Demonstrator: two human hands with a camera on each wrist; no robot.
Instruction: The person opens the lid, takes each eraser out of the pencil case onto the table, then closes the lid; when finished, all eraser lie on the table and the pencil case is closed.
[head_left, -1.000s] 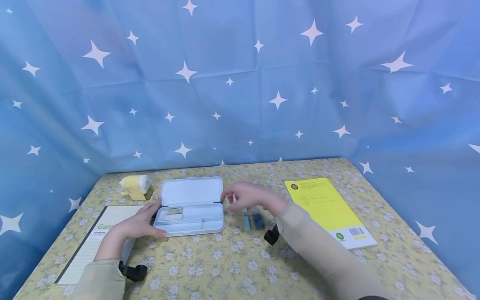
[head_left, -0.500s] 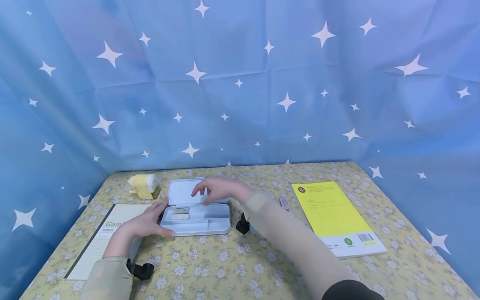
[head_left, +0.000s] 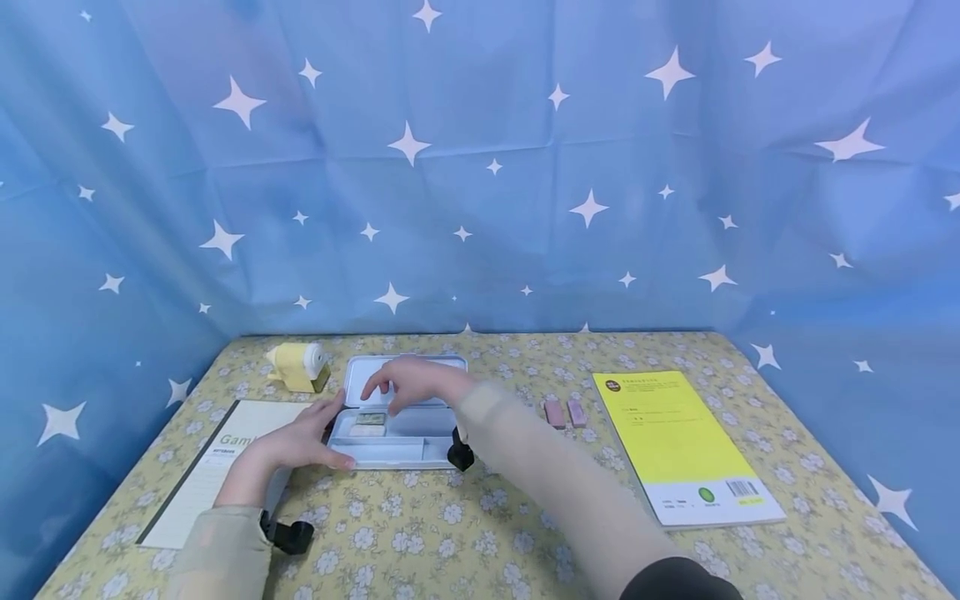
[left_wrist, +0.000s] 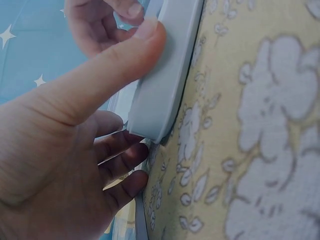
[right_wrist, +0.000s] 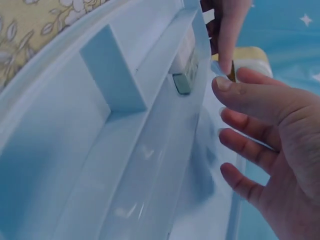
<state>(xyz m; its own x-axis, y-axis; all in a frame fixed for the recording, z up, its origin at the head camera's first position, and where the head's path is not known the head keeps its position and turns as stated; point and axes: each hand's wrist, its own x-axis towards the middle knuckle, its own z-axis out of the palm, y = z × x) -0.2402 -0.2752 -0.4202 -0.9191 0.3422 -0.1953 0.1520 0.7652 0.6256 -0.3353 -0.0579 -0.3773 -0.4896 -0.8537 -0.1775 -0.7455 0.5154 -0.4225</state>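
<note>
presumably for steadiness, the left hand grips the left end of the opened, pale blue plastic pencil case on the yellow floral surface; the right hand hovers above it, grip empty, loosely spread.

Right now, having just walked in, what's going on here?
A person's left hand grips the left end of an open, white rectangular case, thumb against its front. The right hand hovers over the case, fingers loosely bent, holding nothing. A small green block and a small white block lie together in its rear compartment. Off to the right, a small pink block and a small purple block lie on the yellow floral tablecloth.
</note>
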